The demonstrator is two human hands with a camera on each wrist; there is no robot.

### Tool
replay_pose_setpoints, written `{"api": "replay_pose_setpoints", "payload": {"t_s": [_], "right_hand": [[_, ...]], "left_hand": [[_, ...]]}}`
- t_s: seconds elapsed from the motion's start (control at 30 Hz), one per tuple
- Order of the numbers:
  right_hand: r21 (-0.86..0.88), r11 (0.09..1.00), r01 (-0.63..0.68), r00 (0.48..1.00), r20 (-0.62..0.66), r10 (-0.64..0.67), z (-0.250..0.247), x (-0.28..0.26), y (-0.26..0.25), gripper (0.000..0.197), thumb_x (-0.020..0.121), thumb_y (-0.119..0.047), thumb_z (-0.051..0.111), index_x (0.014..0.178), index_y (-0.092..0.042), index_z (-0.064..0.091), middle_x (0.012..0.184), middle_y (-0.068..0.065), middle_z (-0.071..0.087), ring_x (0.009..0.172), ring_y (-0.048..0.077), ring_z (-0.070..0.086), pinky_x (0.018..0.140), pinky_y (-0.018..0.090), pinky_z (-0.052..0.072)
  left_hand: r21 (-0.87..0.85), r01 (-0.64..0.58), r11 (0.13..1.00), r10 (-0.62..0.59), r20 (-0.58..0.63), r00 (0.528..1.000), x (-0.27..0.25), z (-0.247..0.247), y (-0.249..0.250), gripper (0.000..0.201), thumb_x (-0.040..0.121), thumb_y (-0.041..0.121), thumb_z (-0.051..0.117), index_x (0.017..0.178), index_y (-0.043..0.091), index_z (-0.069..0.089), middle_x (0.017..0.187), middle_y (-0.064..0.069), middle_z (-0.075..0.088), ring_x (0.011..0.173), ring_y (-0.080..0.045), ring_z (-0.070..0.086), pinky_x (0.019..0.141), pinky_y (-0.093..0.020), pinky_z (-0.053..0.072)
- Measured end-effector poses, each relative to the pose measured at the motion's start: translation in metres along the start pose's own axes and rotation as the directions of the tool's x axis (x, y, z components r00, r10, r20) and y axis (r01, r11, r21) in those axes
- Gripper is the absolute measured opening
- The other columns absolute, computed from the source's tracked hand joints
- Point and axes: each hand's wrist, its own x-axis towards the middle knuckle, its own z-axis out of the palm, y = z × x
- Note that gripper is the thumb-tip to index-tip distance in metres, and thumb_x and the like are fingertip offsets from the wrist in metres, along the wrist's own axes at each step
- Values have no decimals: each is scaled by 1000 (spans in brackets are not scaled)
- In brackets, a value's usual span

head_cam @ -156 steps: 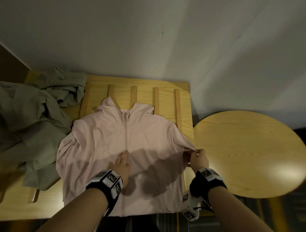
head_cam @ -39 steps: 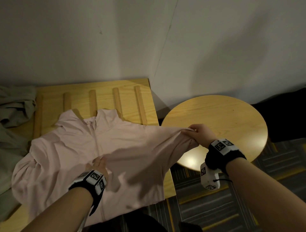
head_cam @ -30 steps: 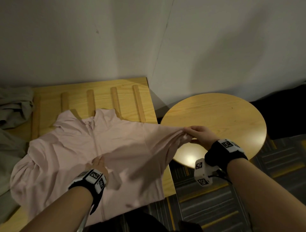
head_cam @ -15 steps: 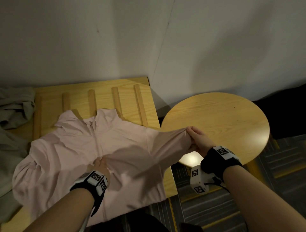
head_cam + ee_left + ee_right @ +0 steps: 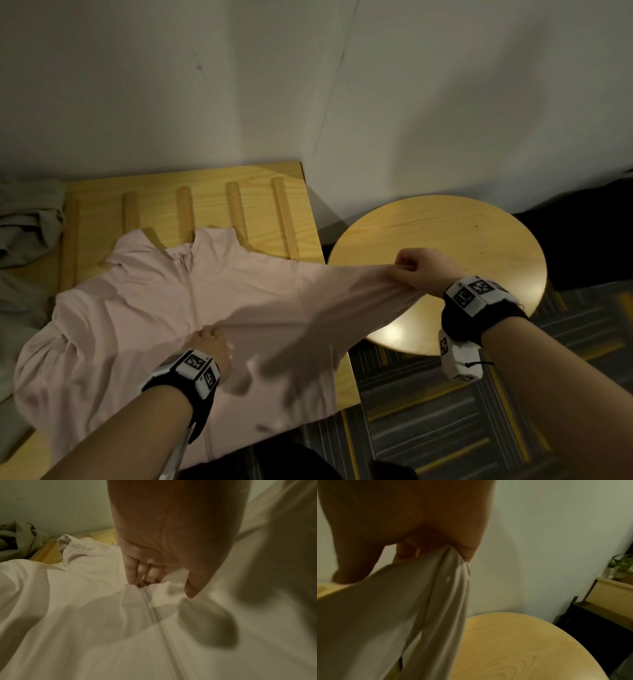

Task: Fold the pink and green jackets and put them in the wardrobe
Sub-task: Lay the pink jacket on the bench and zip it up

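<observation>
The pink jacket lies front up on the wooden slatted bench, collar toward the wall. My left hand presses down on its zipper at mid-chest; in the left wrist view the fingertips touch the zipper line and the thumb stands apart. My right hand grips the end of the jacket's right sleeve and holds it stretched out and raised over the round table. The green jacket lies crumpled at the bench's far left, also seen in the left wrist view.
A round wooden table stands right of the bench, with striped carpet below. A white wall runs behind both. In the right wrist view a dark cabinet and a potted plant stand at the far right.
My right hand has lifted the sleeve end and pulled it farther right over the round table, so the sleeve is taut. My left hand stays on the zipper.
</observation>
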Motion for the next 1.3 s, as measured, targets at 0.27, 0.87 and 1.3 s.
{"api": "replay_pose_setpoints", "payload": {"t_s": [0.27,0.87,1.3], "right_hand": [[-229,969,-94,966,214,144,-4,-2,25,30,86,-39,61,66,-20,47,68,-3,49,71,20,51,54,26,34],[503,836,-216,974,51,221,-2,-18,65,38,84,-39,63,68,-8,48,71,10,50,73,24,49,64,33,33],[-92,961,-261,878,390,276,5,-15,83,12,78,-28,70,75,-17,66,76,3,67,73,18,61,66,30,48]], "left_hand": [[18,-16,1000,17,-27,1000,3,0,-5,58,96,26,42,144,4,17,149,-9,28,134,-25,34,105,-34,33],[37,-18,999,19,-28,999,13,3,-5,43,96,24,41,136,9,35,141,-7,43,129,-22,43,103,-30,35],[60,10,998,-9,-14,1000,14,-1,2,51,97,27,40,140,3,25,146,-10,36,133,-23,38,107,-30,31]]}}
